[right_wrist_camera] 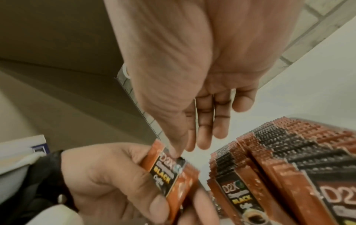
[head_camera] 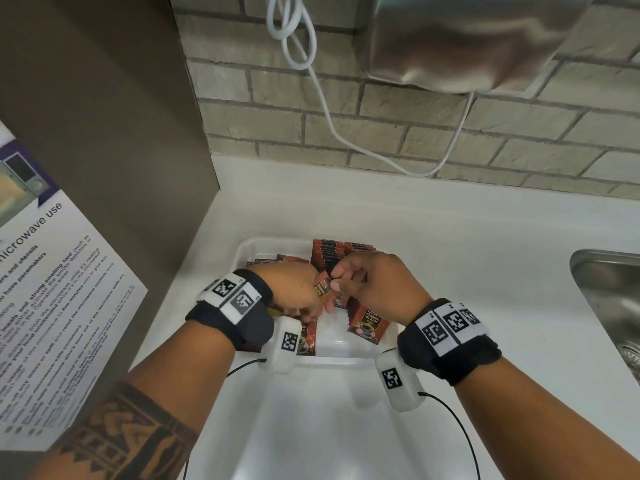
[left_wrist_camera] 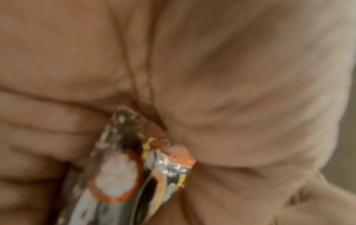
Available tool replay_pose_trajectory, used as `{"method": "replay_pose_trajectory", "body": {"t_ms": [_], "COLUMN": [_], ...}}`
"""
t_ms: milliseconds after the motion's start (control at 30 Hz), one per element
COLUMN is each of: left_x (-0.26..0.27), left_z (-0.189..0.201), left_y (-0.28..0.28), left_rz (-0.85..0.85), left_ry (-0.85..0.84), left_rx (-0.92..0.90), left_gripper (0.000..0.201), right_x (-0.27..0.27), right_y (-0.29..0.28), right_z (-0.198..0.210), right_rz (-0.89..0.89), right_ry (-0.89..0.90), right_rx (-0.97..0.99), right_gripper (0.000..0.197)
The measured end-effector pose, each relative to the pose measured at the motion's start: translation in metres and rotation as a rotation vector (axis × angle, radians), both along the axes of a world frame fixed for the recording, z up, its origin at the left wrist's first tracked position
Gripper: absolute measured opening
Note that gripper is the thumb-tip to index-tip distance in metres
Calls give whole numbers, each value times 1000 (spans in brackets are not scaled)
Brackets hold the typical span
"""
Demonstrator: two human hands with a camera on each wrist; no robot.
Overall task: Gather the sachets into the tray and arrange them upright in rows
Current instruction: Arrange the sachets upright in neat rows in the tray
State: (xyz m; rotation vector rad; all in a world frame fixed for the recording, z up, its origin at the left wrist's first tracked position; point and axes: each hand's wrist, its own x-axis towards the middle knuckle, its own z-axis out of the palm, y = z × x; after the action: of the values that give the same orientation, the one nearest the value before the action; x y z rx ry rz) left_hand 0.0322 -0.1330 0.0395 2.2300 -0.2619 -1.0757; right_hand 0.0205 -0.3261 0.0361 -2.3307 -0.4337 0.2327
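Note:
A white tray (head_camera: 248, 244) sits on the counter. Red-and-black coffee sachets (head_camera: 325, 255) stand upright in a row at its far side, shown close in the right wrist view as sachets (right_wrist_camera: 269, 161). More sachets (head_camera: 366, 323) lean at the tray's right and others lie at the left (head_camera: 309, 338). My left hand (head_camera: 311, 306) grips a sachet (head_camera: 323, 286) over the tray's middle, possibly with a second one behind it. My right hand (head_camera: 337, 280) pinches that sachet's top edge (right_wrist_camera: 174, 166) with thumb and forefinger. The left wrist view is blurred and shows sachet foil (left_wrist_camera: 119, 175) against my palm.
A brown cabinet side (head_camera: 104, 133) with a microwave notice (head_camera: 52, 306) stands close on the left. Behind the tray is a brick wall with a hanging white cable (head_camera: 325, 109). A steel sink (head_camera: 609, 289) lies at the right, with bare white counter between.

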Motion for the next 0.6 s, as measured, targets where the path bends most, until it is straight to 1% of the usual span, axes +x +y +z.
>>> {"method": "replay_pose_trajectory", "body": {"t_ms": [67, 133, 233, 367, 400, 467, 533, 600], "left_x": [-1, -2, -4, -10, -12, -12, -13, -13], "left_z": [5, 6, 5, 2, 2, 4, 10, 16], "left_y": [5, 7, 7, 2, 2, 5, 10, 15], "left_rz": [48, 97, 144, 251, 252, 207, 140, 109], "left_ry": [9, 13, -73, -62, -87, -225, -354, -406], "left_rx": [-185, -342, -423, -524, -514, -390, -157, 140], "left_gripper": [21, 22, 21, 19, 18, 19, 28, 42], "right_x": [-1, 2, 7, 8, 7, 5, 4, 4], "right_y": [1, 1, -1, 0, 0, 1, 0, -2], "right_z": [6, 12, 16, 18, 19, 20, 21, 20], "right_rz": [-30, -59, -72, -96, -98, -105, -109, -93], "right_ry": [26, 19, 9, -44, -49, -60, -85, -97], "right_rx": [126, 206, 231, 185, 180, 169, 131, 53], "right_gripper": [2, 1, 2, 6, 5, 4, 5, 9]}}
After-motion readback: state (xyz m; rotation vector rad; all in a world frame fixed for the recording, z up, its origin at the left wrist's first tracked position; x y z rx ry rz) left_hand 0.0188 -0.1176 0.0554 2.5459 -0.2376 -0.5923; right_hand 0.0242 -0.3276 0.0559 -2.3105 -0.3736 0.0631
